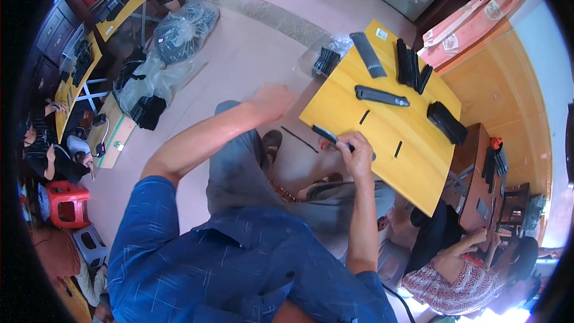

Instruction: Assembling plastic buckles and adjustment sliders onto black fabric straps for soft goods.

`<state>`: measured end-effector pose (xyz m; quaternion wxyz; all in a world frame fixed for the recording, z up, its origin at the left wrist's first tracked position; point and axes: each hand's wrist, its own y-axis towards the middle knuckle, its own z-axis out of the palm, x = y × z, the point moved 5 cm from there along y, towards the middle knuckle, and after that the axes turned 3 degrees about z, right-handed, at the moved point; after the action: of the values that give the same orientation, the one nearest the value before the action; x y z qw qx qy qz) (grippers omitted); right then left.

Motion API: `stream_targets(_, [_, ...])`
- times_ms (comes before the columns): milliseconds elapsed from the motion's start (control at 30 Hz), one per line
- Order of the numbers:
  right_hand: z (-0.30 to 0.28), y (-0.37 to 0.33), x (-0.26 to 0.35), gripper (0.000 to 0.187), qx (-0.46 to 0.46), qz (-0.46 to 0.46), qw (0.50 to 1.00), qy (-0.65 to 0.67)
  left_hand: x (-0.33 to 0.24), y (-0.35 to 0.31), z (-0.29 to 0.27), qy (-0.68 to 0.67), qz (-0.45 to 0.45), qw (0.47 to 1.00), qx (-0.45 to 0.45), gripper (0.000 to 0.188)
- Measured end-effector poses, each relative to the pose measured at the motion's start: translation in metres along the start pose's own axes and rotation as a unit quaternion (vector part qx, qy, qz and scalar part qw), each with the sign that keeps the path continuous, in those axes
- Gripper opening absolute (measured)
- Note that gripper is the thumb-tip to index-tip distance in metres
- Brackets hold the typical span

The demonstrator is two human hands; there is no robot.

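My right hand is closed round a narrow black piece at the near edge of a yellow table. Its exact kind is unclear. Away from the table, to the left, is my left hand, blurred, its fingers not readable. On the table lie a long flat black piece, a black handle-shaped piece and two short black strips, one farther off and one nearer. Stacks of black pieces sit at the far side and the right edge.
A clear container of black pieces stands beside the table's left corner. Below lies a thin black strip, near my feet. Plastic bags fill the floor at left, with a red stool. Someone in a patterned top sits right.
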<state>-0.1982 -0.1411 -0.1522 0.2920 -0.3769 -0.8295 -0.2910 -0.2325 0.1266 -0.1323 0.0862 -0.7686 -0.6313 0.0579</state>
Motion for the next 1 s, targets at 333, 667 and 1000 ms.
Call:
stream_targets(333, [0.008, 0.023, 0.008, 0.010, -0.088, -0.004, 0.996, 0.004, -0.032, -0.030, -0.012, -0.250, 0.084, 0.923, -0.280, 0.024])
stream_targets(667, [0.017, 0.025, 0.008, 0.008, -0.082, 0.028, 0.996, 0.035, -0.053, -0.011, 0.003, -0.242, 0.094, 0.936, -0.240, 0.028])
stream_targets(1000, [0.019, 0.026, 0.002, 0.008, -0.068, 0.035, 0.995, 0.057, -0.060, -0.004, 0.012, -0.235, 0.117, 0.937, -0.231, 0.028])
